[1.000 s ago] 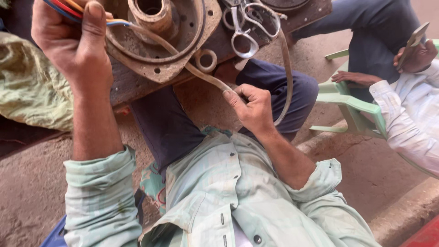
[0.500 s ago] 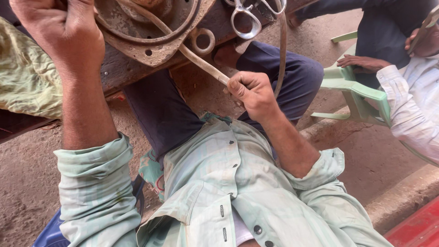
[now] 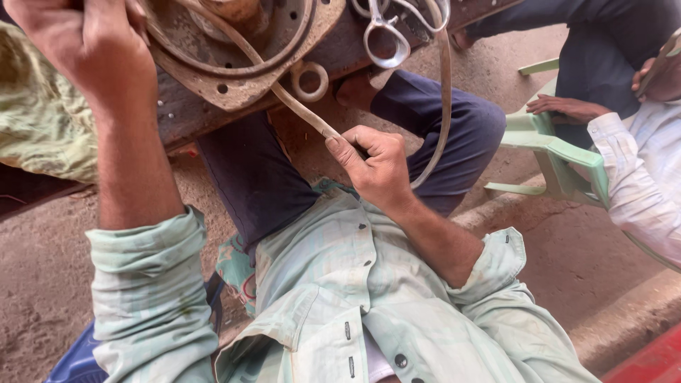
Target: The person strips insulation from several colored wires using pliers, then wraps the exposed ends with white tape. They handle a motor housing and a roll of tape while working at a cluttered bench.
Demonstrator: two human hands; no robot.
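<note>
My right hand [image 3: 379, 167] pinches a flat beige strap [image 3: 305, 113] between thumb and fingers. From there the strap runs up onto a rusty round metal plate [image 3: 248, 74], and its other part loops away right and upward [image 3: 445, 85]. My left hand [image 3: 92, 50] is a closed fist at the plate's left rim. What it grips is cut off by the frame's top edge; an earlier frame showed coloured wires in it. The plate lies on a worn wooden board [image 3: 191, 117] across my lap.
Steel scissors [image 3: 386, 35] and a small metal ring [image 3: 310, 81] lie on the board. Another person sits at right, a hand [image 3: 567, 106] on a pale green plastic chair [image 3: 546, 152], white sleeve [image 3: 638, 184]. Green cloth [image 3: 35, 120] lies left; a concrete kerb [image 3: 624, 319] runs at lower right.
My right hand has slid up the strap toward the rusty plate and closed tighter on it. My left hand has risen toward the top edge, so the wires are out of view.
</note>
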